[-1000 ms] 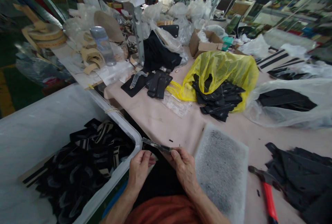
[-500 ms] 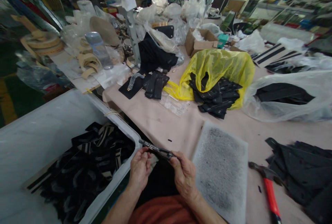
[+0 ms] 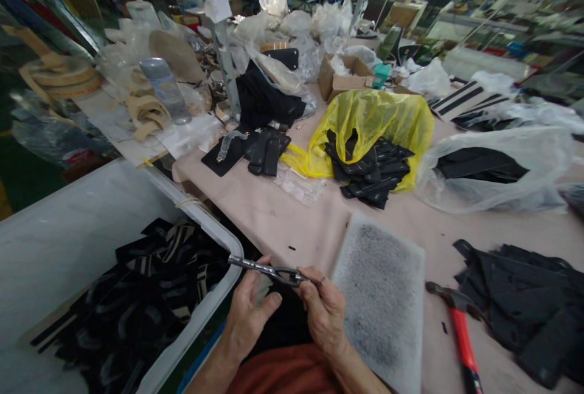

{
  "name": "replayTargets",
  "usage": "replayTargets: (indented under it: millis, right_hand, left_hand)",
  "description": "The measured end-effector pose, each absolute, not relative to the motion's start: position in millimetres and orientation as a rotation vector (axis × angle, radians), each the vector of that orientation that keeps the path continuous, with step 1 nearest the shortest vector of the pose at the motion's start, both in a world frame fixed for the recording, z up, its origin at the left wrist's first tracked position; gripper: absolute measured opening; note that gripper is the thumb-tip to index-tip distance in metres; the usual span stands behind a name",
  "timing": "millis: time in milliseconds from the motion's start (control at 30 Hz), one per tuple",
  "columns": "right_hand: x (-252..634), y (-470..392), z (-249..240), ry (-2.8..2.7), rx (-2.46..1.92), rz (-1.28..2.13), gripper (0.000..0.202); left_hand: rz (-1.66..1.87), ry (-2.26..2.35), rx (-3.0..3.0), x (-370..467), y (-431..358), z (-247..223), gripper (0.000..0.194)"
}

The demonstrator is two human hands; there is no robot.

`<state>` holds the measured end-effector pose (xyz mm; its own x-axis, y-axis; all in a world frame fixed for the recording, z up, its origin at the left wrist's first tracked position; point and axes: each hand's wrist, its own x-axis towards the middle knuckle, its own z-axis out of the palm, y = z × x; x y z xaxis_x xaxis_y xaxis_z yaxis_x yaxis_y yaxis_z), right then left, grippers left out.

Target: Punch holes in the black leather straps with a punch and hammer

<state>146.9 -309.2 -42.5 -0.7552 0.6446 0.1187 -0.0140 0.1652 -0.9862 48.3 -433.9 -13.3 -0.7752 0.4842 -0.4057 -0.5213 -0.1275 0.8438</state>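
Note:
My left hand (image 3: 250,309) has its fingers curled behind the middle of a slim dark piece (image 3: 260,268), thumb lifted off it. Shiny spots run along this piece, and an oval loop shows at its right end; its exact kind is unclear. My right hand (image 3: 325,309) pinches that looped end between thumb and fingers. Something pale, perhaps cloth, shows by the left palm, partly hidden. Left of my hands, a white bin (image 3: 214,233) holds many black and striped straps (image 3: 155,297). To the right lies a worn whitish pad (image 3: 381,297).
A claw hammer (image 3: 460,327) with a red handle lies right of the pad, beside stacked black pieces (image 3: 515,303). Farther back are a yellow bag (image 3: 387,111) of black strips, a clear bag (image 3: 474,196) and a cardboard box (image 3: 340,81). A metal post (image 3: 223,65) rises at the left.
My left thumb has lifted away from the slim dark piece. The piece has turned, so its shiny spots and loop show more plainly. The whole view has shifted slightly.

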Motion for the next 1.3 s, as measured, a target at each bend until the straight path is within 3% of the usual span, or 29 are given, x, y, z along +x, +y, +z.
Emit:
replayTargets:
  millis: [133, 300, 500, 667, 767, 900, 967, 1033, 1167, 1300]
  right_hand:
    - [144.9, -311.2, -46.4, -1.773, -0.611, 1.857, 0.021]
    - [131.6, -312.6, -48.1, -1.281, -0.562, 2.346, 0.025]
    - [118.3, -314.2, -39.2, -0.917, -0.542, 2.652, 0.021]
    - [115.3, -319.4, -41.2, -0.791, -0.546, 2.725, 0.025]
    - [117.2, -318.9, -38.2, -0.925, -0.609, 2.595, 0.026]
    - [118.5, -314.1, -13.5, -1.530, -0.600, 1.970, 0.011]
    - [115.5, -311.3, 4.1, -1.805, -0.454, 1.634, 0.013]
    - [110.7, -308.7, 18.9, -1.939, -0.334, 1.447, 0.020]
    - [104.0, -305.5, 29.4, -1.942, -0.251, 1.390, 0.027]
    - [106.0, -306.1, 23.7, -1.853, -0.225, 1.443, 0.026]
  left_hand:
    - [2.107, 1.422, -0.171, 60.2, -427.2, 0.3, 0.036]
    - [2.081, 1.828, 0.044, 61.9, -428.5, 13.3, 0.022]
    - [1.882, 2.349, 0.998, 53.1, -427.6, 26.7, 0.026]
    - [1.839, 2.419, 1.118, 56.8, -422.5, 27.2, 0.029]
    - [1.979, 2.272, 0.738, 63.6, -420.6, 19.5, 0.023]
    - [2.274, 1.494, -0.124, 59.0, -413.7, 7.7, 0.020]
    - [2.243, 1.050, -0.397, 49.7, -407.9, 6.0, 0.010]
    - [2.129, 0.778, -0.577, 40.0, -401.7, 7.7, 0.017]
    - [2.003, 0.576, -0.732, 29.9, -393.7, 14.5, 0.044]
    - [1.977, 0.546, -0.716, 27.5, -392.1, 18.7, 0.044]
